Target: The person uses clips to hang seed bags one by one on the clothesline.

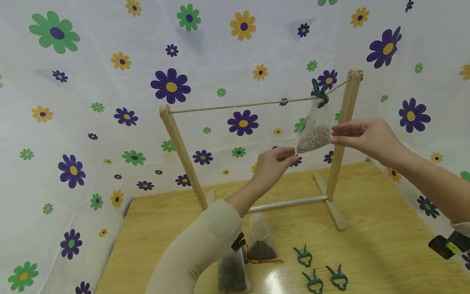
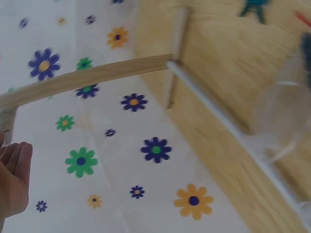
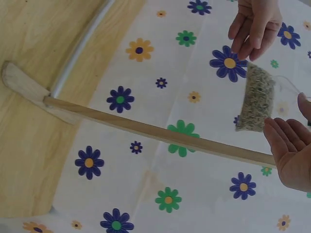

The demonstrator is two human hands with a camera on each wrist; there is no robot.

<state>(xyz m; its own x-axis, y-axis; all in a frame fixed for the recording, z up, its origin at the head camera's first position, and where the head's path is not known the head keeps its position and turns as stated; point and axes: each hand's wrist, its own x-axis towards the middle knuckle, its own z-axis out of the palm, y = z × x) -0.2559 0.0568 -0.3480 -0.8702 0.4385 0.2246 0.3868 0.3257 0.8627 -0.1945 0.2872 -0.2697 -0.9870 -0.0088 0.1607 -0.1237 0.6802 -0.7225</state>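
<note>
A sheer mesh pouch [image 1: 314,138], its bottom filled with pale grain-like bits, hangs from the rope [image 1: 238,106] by a dark green clip [image 1: 320,94]. My left hand [image 1: 273,165] is at the pouch's lower left corner, fingertips right at the edge. On the other side my right hand [image 1: 371,136] holds its fairly straight fingers and thumb at the pouch's right edge. In the right wrist view the filled part [image 3: 257,97] lies between the two hands, and the fingers of neither one wrap round it.
A wooden frame [image 1: 339,151] with a pale crossbar [image 1: 286,203] carries the rope. On the table [image 1: 385,196] are a mesh pouch [image 1: 262,245] with dark contents and an orange-red cord, another dark-filled pouch [image 1: 231,273] partly behind my left sleeve, and green clips [image 1: 304,257]. Flower-printed cloth [image 1: 216,53] stands behind.
</note>
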